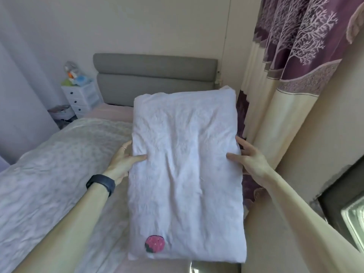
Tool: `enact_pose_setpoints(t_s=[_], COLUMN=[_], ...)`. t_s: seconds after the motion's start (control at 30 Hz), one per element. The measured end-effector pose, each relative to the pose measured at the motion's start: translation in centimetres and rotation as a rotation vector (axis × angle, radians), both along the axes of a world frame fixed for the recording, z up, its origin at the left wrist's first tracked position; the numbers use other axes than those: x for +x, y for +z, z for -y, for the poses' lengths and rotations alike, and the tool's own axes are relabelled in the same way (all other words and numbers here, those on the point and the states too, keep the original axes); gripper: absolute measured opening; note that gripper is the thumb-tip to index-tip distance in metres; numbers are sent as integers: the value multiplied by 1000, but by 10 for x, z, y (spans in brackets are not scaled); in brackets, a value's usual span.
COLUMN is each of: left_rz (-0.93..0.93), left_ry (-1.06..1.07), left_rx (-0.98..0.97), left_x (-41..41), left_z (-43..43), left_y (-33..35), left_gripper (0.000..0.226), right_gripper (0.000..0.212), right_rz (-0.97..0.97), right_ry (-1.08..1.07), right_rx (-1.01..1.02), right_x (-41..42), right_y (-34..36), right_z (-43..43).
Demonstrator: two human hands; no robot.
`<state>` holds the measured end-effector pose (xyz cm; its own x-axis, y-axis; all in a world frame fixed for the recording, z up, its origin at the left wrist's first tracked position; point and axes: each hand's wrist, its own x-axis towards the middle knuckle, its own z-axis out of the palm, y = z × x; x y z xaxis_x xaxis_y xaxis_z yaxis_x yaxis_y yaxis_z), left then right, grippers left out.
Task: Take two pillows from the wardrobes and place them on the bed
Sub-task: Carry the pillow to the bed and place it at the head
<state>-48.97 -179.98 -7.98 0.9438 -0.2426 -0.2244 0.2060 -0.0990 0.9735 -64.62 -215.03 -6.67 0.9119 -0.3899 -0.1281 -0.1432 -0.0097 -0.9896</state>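
A white pillow (185, 164) with a pink strawberry patch near its lower edge is held lengthwise in front of me, above the right side of the bed (59, 174). My left hand (124, 160) grips its left edge, thumb on top and fingers underneath. My right hand (248, 156) grips the right edge the same way. A black band sits on my left wrist. The bed has a pale quilted cover, a pink sheet near the head and a grey padded headboard (155, 75). No second pillow is in sight.
A small white drawer unit (82, 97) with toys on top stands left of the headboard. Purple and cream curtains (295, 66) hang close on the right. A dark sill or ledge (342, 194) juts in at the lower right.
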Motion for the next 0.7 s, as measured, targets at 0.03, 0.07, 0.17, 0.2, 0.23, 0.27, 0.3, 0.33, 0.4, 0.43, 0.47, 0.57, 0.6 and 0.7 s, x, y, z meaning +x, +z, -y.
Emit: enact_pose_setpoints(t_s=[0.03,0.07,0.17,0.2,0.23,0.27,0.3,0.33,0.4,0.43,0.47,0.57,0.6,0.7], left_rz=[-2,3,6,11,23,54,77,108,136,140,141,162,177,198], left_ry=[3,6,29,36,37,42,53,62,78,83,98,164,183,223], left_rx=[1,1,-16,-26,-33,-31,-29,-26,1,12,1,-10,-13,-7], left_x=[21,42,106,127,147,166,185,203,234,251,269,321,339,395], left_z=[6,13,31,37,44,52,59,68,83,90,98,125,137,170], left_y=[0,3,17,20,24,28,32,34,39,41,43,54,58,66], left_gripper=[84,86,92,93,87,75,64,60,58,59,57,59,65,75], right_gripper=[71,69,68,69,70,70,69,68,71,72,74,77,77,76], right_rz=[11,25,39,39,43,48,56,62,72,73,75,88,94,132], right_ry=[4,14,67,84,90,85,78,71,57,48,42,30,37,64], right_rx=[-3,-7,-16,-22,-24,-27,-27,-24,-13,-7,-6,-10,-5,-18], right_x=[23,47,124,148,172,195,217,237,275,295,315,381,405,476], right_y=[1,3,11,14,17,20,21,23,25,25,25,29,32,35], right_z=[8,15,38,44,50,56,63,69,83,91,100,129,140,175])
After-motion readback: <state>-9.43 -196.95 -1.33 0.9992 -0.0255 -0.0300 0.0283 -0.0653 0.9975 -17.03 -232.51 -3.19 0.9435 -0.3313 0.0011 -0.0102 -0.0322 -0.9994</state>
